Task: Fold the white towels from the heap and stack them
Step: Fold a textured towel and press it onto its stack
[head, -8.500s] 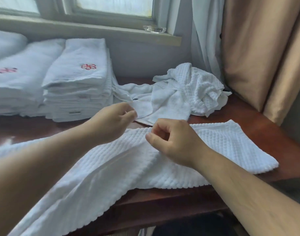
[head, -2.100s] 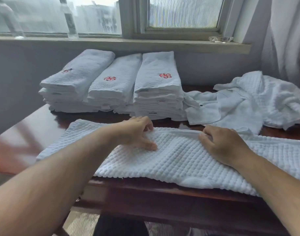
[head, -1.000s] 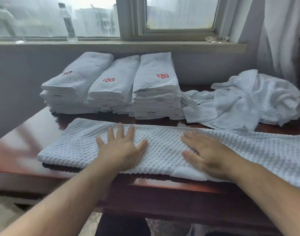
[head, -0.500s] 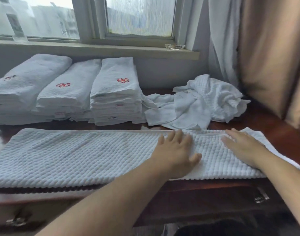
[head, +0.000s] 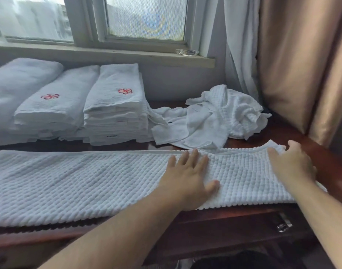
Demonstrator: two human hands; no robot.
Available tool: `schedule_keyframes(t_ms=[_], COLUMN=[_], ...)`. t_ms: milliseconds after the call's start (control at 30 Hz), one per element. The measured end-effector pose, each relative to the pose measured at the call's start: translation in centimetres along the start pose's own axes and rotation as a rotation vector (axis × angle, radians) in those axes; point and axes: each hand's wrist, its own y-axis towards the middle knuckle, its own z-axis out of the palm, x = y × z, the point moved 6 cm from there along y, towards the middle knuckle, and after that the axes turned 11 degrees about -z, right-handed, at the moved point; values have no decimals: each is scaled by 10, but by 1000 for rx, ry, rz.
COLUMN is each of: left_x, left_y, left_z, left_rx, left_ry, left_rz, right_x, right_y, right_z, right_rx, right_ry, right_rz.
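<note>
White waffle towel (head: 88,183) folded lengthwise, crumpled heap (head: 210,121) behind, folded stacks (head: 114,113) left

Daylight enters a frosted window (head: 146,16) above a grey sill (head: 108,54); a sheer white curtain (head: 240,45) and a tan curtain (head: 294,55) hang beside the dark wooden table (head: 234,216).

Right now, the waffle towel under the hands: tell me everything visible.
The waffle towel is white, grid-textured, cotton-like, with a smooth hem along its far edge. It lies flat as a long band along the front of the table, left end out of frame. The left hand presses flat on it; the right hand rests on its right end. The heap touches its far edge.
</note>
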Motion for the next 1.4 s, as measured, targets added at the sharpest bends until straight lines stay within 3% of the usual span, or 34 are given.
schedule_keyframes(t_ms=[100, 200, 333, 433, 500, 633, 700, 933, 1067, 1133, 1233, 1400], left_x=[0, 0, 2, 2, 1, 1, 1, 0, 0, 0, 0, 1], left_y=[0, -1, -2, -1, -1, -1, -1, -4, -5, -5, -4, -4], left_z=[1, 1, 4, 3, 3, 3, 2, 0, -1, -2, -2, -5], left_rx=[6, 18, 35, 32, 34, 41, 39, 43, 38, 36, 39, 58], left_ry=[4, 20, 42, 47, 45, 42, 43, 49, 33, 25, 13, -37], left_rz=[7, 28, 38, 34, 33, 30, 29, 35, 39, 42, 39, 27], right_x=[-8, -5, -3, -2, -1, -5, -7, 3, 50, 64, 52, 47], right_y=[11, 21, 18, 20, 25, 32, 32, 28, 12, -6, -33, -34], right_z=[-1, -10, -1, -14, -20, -4, -1, -7, -18, -4, 31, 37], right_rx=[92, 13, 52, -99, -139, 195, 263, 139, -24, 105, 473, 551], right_ry=[2, 79, 10, -144, -82, -146, -215, -319, -258, -236, -271, -284], right_rz=[-6, -35, -39, -68, -64, -29, -58, -99, -270, -310, -231, -181])
